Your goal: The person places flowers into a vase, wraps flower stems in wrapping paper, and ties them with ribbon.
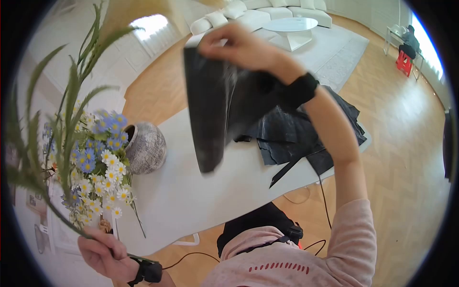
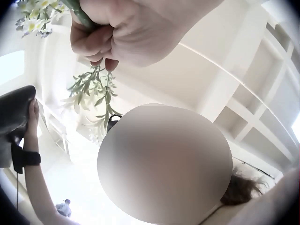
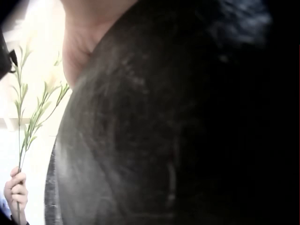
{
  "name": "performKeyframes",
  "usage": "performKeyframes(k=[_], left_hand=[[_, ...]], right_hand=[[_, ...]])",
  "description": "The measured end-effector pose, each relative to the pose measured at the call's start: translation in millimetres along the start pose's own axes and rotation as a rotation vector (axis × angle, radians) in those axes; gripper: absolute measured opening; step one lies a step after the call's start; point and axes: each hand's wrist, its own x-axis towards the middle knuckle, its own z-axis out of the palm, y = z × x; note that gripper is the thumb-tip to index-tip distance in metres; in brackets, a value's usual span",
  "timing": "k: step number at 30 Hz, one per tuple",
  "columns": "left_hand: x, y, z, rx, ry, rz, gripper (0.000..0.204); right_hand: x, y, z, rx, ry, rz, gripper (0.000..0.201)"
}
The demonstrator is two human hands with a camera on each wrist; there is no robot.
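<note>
My left hand (image 1: 103, 256), low at the left in the head view, grips the green stem (image 2: 80, 14) of a leafy artificial branch (image 1: 71, 95). The branch rises past the flowers, its long leaves spreading upward. My right hand (image 1: 246, 48) is raised over the table and pinches the top edge of a black plastic sheet (image 1: 208, 110), which looks like a bag. The sheet hangs down from the fingers and fills most of the right wrist view. White daisies (image 1: 110, 172) and blue flowers (image 1: 110, 126) stand bunched between the branch and a mottled grey vase (image 1: 148, 148).
More crumpled black plastic (image 1: 282, 138) lies on the right part of the white table (image 1: 177, 210). A loose stem (image 1: 137, 217) lies near its left edge. Beyond are a white sofa (image 1: 256, 20), a round table (image 1: 290, 25) and a person seated on a red stool (image 1: 404, 63).
</note>
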Motion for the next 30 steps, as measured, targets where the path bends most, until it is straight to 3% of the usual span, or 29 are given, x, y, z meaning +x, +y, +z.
performKeyframes(k=[2,4,6,8,9,10,12,14,15,17,20,21,22,24,26,28,29,30], left_hand=[[1,0,12,-0.02,-0.073,-0.109,0.02],[1,-1,29,-0.042,-0.022,-0.126,0.018],[2,-2,47,-0.132,-0.095,-0.185,0.015],[2,-4,70,-0.157,-0.135,-0.243,0.014],[1,-7,79,-0.186,-0.182,-0.306,0.013],[2,-13,86,-0.189,-0.211,-0.332,0.012],[1,-32,96,-0.186,-0.232,-0.373,0.012],[-5,-58,101,-0.215,-0.369,-0.368,0.01],[-9,-70,100,-0.213,-0.357,-0.384,0.01],[-18,-94,96,-0.184,-0.434,-0.396,0.011],[-25,-118,96,-0.231,-0.441,-0.492,0.011],[-28,-126,96,-0.225,-0.434,-0.504,0.011],[-29,-135,94,-0.226,-0.425,-0.509,0.011],[-30,-153,92,-0.296,-0.41,-0.583,0.012],[-34,-169,90,-0.274,-0.389,-0.604,0.013],[-41,-186,87,-0.289,-0.283,-0.6,0.013],[-44,-194,85,-0.317,-0.252,-0.621,0.014],[-46,-201,84,-0.318,-0.249,-0.624,0.014]], right_hand=[[3,-2,29,0.075,-0.204,0.006,0.016],[6,12,70,0.29,-0.321,-0.046,0.018],[8,7,106,0.361,-0.402,-0.094,0.029],[-2,0,143,0.331,-0.317,0.108,0.044],[-1,2,160,0.164,-0.399,0.215,0.053],[-6,7,175,0.174,-0.411,0.213,0.053],[-20,22,204,-0.427,-0.52,0.203,0.048],[-39,42,215,-0.441,-0.567,0.228,0.031],[-46,51,221,-0.429,-0.583,0.229,0.031],[-58,69,233,-0.633,-0.548,0.316,0.022],[-68,89,246,-0.529,-0.471,0.303,0.015],[-69,105,258,-0.458,-0.368,0.117,0.015],[-61,100,259,-0.455,-0.378,0.115,0.015],[-38,73,247,-0.191,-0.277,0.012,0.014],[-38,73,249,-0.211,-0.365,0.033,0.016],[-45,76,256,-0.622,-0.219,-0.143,0.016],[-43,71,256,-0.526,-0.476,0.151,0.03],[-39,71,250,-0.525,-0.48,0.151,0.03]])
